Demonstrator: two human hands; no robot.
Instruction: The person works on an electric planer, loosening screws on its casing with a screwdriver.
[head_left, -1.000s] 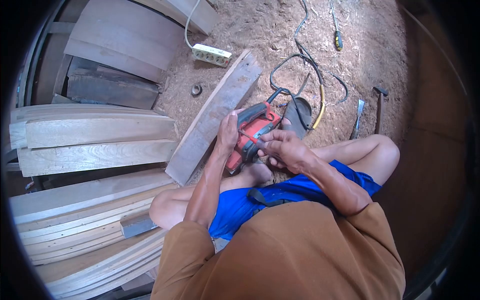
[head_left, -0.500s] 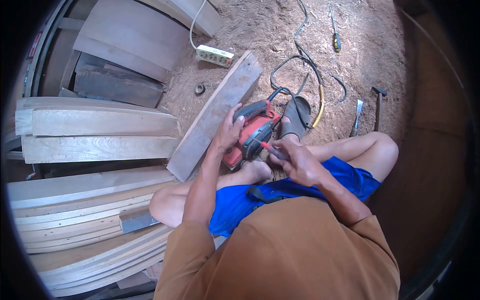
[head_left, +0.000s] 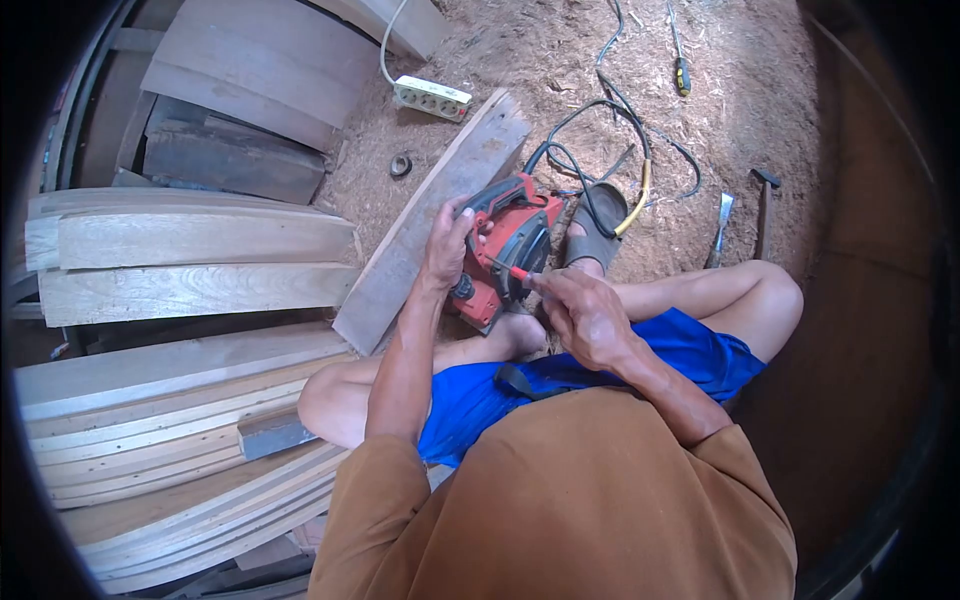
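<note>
My left hand (head_left: 449, 240) is wrapped round the dark handle of a red and black electric planer (head_left: 512, 232), which is tilted on its side above my foot. In my right hand (head_left: 588, 318) is a screwdriver (head_left: 518, 272) with a red part near its shaft. Its thin shaft points left and reaches the planer's side; whether the tip sits in a screw is too small to tell. The planer's dark cord (head_left: 540, 155) leaves its far end. Behind the planer a thick wooden beam (head_left: 430, 220) lies at a slant.
Stacked boards (head_left: 200, 240) fill the left side. A power strip (head_left: 432, 99) and a small dark ring (head_left: 400, 165) lie on the shavings. Further right are another screwdriver (head_left: 682, 75), a chisel (head_left: 720, 228) and a hammer (head_left: 764, 210). A grey sandal (head_left: 600, 225) is on my foot.
The planer has turned in my left hand, showing more of its side. My right hand has shifted slightly with the screwdriver, whose tip now points further left on the planer's body.
</note>
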